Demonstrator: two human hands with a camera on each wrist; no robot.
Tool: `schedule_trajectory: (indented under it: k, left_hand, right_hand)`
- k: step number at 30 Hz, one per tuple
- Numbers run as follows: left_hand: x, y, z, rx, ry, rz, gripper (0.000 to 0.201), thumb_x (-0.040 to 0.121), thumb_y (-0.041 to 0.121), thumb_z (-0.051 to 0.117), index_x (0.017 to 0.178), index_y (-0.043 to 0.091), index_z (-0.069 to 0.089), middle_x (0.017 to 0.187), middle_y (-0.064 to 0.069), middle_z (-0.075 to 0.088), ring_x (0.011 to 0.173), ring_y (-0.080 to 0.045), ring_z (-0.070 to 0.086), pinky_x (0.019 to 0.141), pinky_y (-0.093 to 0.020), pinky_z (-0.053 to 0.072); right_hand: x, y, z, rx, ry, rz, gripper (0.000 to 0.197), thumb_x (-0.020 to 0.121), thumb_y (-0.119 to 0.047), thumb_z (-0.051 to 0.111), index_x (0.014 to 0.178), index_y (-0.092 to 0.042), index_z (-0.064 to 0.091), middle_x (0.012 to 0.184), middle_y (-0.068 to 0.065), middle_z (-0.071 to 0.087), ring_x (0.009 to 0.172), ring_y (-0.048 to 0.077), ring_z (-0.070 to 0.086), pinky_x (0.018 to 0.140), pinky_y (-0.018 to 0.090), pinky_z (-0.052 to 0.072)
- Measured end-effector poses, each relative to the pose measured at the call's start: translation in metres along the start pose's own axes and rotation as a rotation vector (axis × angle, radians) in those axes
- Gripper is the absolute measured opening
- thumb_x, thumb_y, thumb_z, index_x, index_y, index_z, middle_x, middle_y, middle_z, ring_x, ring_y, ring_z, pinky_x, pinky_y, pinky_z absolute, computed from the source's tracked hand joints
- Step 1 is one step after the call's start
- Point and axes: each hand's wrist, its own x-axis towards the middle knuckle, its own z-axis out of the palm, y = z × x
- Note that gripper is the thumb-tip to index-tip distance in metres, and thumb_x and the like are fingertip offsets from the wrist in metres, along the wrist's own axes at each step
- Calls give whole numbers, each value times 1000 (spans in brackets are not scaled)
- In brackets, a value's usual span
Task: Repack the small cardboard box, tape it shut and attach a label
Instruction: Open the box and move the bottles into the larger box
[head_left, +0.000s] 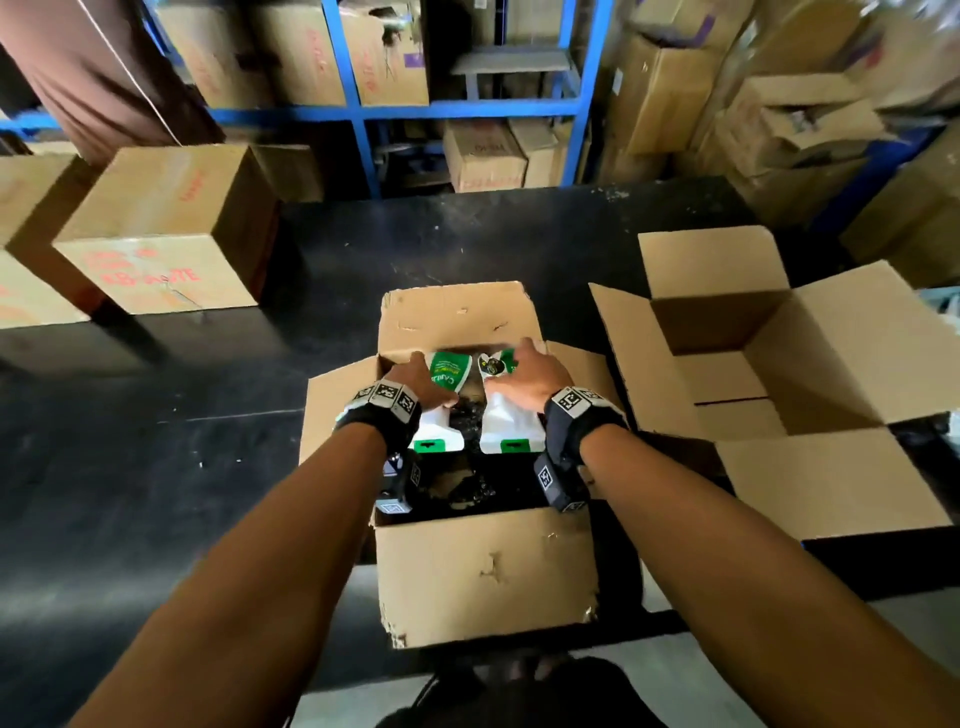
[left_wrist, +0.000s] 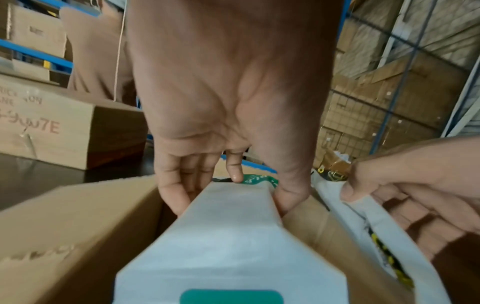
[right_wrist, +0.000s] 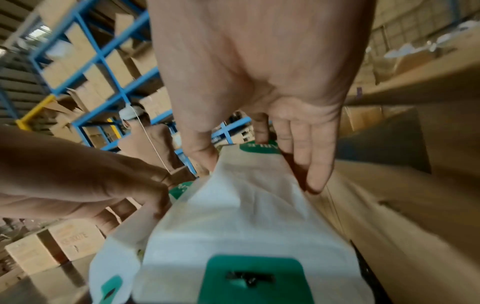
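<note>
The small cardboard box (head_left: 483, 571) stands open in the middle of the black table, its flaps spread outward. Two white packets with green print stick up out of it side by side. My left hand (head_left: 415, 371) grips the left packet (head_left: 441, 415); in the left wrist view the fingers (left_wrist: 171, 185) lie on one side of that packet (left_wrist: 228, 236) and the thumb on the other. My right hand (head_left: 524, 364) grips the right packet (head_left: 506, 423) the same way, shown close up in the right wrist view as right hand (right_wrist: 259, 170) on packet (right_wrist: 246, 222). Dark contents lie deeper in the box.
A larger empty carton (head_left: 753, 364) with open flaps sits just right of the small box. Closed cartons (head_left: 156, 234) stand at the table's far left. Blue shelving (head_left: 358, 109) full of cartons lies behind. A person in brown (right_wrist: 145, 139) stands at the back left.
</note>
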Motion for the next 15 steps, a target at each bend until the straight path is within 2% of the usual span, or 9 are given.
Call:
schedule_trajectory:
  k: [2, 5, 8, 10, 13, 15]
  left_hand:
    - [-14, 8, -9, 2, 16, 32, 74, 81, 43, 77, 135, 8, 40, 131, -18, 59, 116, -36, 59, 91, -40, 47]
    - [-29, 17, -13, 37, 36, 55, 69, 83, 43, 75, 134, 9, 41, 131, -16, 59, 115, -35, 59, 87, -39, 44]
    - [-40, 21, -9, 53, 63, 30, 71, 81, 46, 76, 131, 8, 44, 132, -17, 59, 117, -35, 57, 90, -39, 44]
    - [-46, 25, -4, 65, 83, -7, 74, 79, 49, 77, 132, 7, 45, 132, -17, 58, 117, -36, 57, 94, -41, 46]
    - [-55, 38, 0, 72, 113, -37, 77, 78, 50, 78, 131, 6, 45, 130, -18, 59, 116, -35, 58, 96, -43, 48]
    - [-62, 57, 1, 72, 153, -47, 75, 78, 49, 78, 130, 5, 47, 128, -18, 61, 114, -36, 59, 94, -43, 48]
  right_hand:
    - [-17, -3, -11, 16, 68, -30, 69, 79, -53, 71, 131, -18, 43, 134, 8, 62, 118, 35, 62, 88, 36, 52]
    - [-37, 2, -26, 51, 118, -18, 69, 78, -55, 70, 131, -20, 44, 130, 4, 65, 114, 32, 64, 82, 35, 51]
    - [-51, 12, -44, 8, 119, -17, 65, 82, -55, 68, 130, -18, 44, 117, 2, 65, 105, 28, 65, 71, 31, 42]
    - [-55, 19, -52, -14, 115, -32, 64, 83, -56, 67, 128, -17, 45, 117, 4, 65, 103, 30, 65, 71, 30, 40]
    - [-52, 30, -61, 16, 82, -67, 66, 77, -60, 68, 124, -20, 46, 118, 6, 67, 101, 31, 66, 77, 35, 52]
    - [-52, 39, -74, 44, 65, -110, 65, 76, -59, 69, 124, -21, 49, 118, 4, 67, 101, 29, 65, 83, 36, 54]
